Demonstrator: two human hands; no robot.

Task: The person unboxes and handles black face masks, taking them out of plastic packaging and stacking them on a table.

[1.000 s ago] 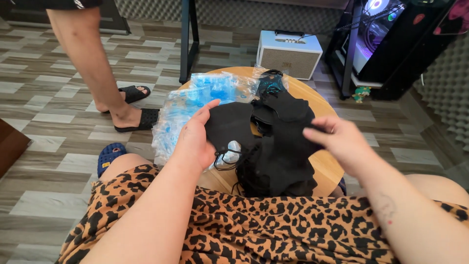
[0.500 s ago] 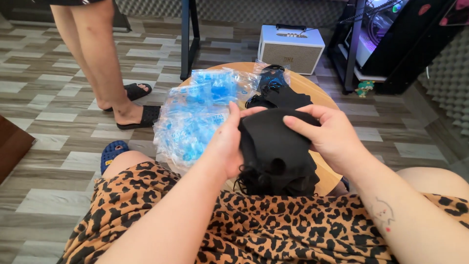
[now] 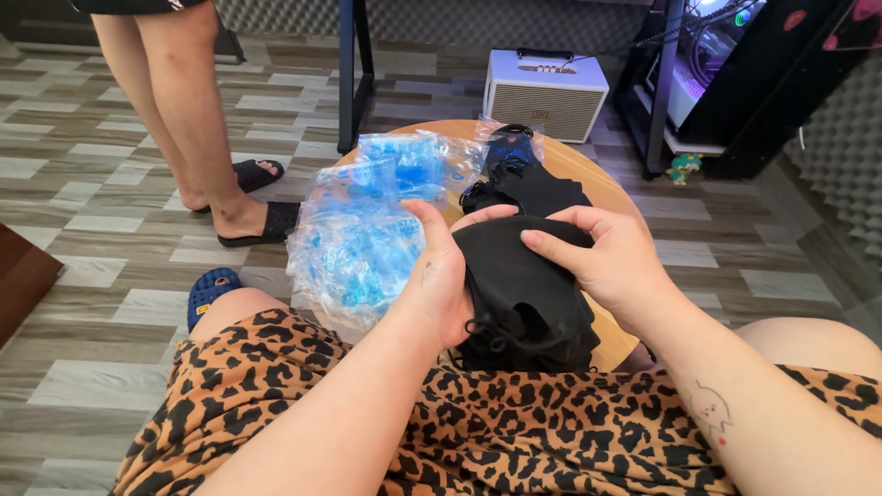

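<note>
At frame centre, above the round wooden bench (image 3: pixel 602 188), both hands clasp a black cloth bundle (image 3: pixel 524 289) — left hand (image 3: pixel 446 276) clenched on its left edge; right hand (image 3: pixel 606 262) pinching its top; clear blue-printed plastic bags (image 3: pixel 367 230) lie just left.

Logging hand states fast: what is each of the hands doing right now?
Left hand: closed on the black cloth, gripping its left side.
Right hand: closed on the same black cloth, fingers curled over its top edge.
</note>
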